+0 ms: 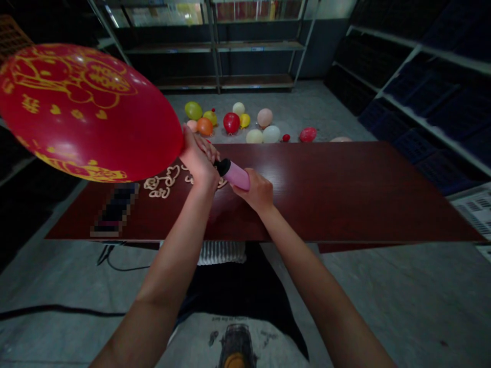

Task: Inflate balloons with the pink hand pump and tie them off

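A large red balloon with yellow printed hearts and figures fills the upper left, swollen with air. My left hand is closed around its neck, at the front end of a pink hand pump with a black cap. The join between balloon neck and nozzle is hidden by my fingers. My right hand wraps the pump's pink body at its near end. Under and beside my left hand, pale cut-out shapes lie on the dark red table.
A phone-like dark object, pixelated, lies at the table's left. Several balloons in mixed colours rest on the floor beyond the far edge. Metal shelves stand behind, and dark blue crates line the right. A black cable crosses the floor.
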Motion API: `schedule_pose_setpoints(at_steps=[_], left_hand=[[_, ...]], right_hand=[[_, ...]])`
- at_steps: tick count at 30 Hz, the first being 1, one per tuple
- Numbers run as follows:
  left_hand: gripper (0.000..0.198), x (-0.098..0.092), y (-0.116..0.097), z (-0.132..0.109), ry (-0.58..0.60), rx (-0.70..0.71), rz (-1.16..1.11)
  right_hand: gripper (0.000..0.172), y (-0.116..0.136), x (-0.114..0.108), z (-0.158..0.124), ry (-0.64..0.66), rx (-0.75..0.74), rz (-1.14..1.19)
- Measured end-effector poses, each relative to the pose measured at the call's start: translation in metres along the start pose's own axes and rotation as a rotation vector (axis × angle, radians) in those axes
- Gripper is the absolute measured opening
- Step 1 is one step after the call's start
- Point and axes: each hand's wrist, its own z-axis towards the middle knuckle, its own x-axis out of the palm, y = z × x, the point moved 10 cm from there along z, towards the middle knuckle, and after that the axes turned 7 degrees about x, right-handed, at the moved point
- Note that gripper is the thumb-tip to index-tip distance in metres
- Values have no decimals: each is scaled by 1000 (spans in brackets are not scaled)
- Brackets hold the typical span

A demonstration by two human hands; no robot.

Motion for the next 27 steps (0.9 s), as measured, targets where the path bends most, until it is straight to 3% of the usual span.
schedule_pose_setpoints(at_steps=[7, 14, 22, 27], left_hand=[[55, -22, -5, 9, -30, -62, -36], [57, -59, -29, 10, -143, -130, -90], [60, -82, -64, 27, -172, -110, -109], [58, -92, -85, 44, -118, -6, -71]], right_hand=[[51, 9, 9, -2, 64, -51, -37], [51, 24, 13, -8, 106, -170, -114], [50, 30, 14, -10, 155, -199, -141], [47, 32, 10, -11, 115, -217, -115]])
